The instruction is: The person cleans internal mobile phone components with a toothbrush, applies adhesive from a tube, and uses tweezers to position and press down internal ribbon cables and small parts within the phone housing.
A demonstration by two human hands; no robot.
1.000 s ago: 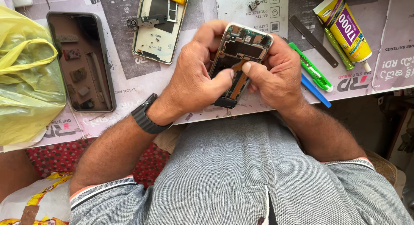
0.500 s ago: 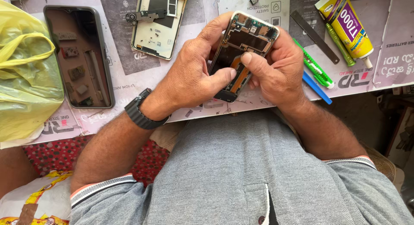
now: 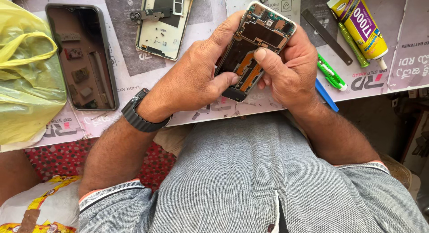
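Observation:
An opened phone (image 3: 254,45) with its back off shows a green circuit board at its far end and orange ribbon cables in the middle. My left hand (image 3: 196,79) grips its left edge, thumb lying across the lower part; a dark watch sits on that wrist. My right hand (image 3: 290,68) grips the right edge, and its thumb presses on the orange ribbon. The phone is held tilted just above the paper-covered table (image 3: 134,68).
A dark phone back cover (image 3: 82,56) holding small parts lies at left, beside a yellow plastic bag (image 3: 27,76). A white phone frame (image 3: 163,21) lies further back. At right are a glue tube (image 3: 359,25), a metal strip (image 3: 326,36), a green tool (image 3: 331,73) and a blue tool (image 3: 326,94).
The view has shifted slightly, and both hands with the phone sit a little higher in it. My right thumb has slid along the orange ribbon.

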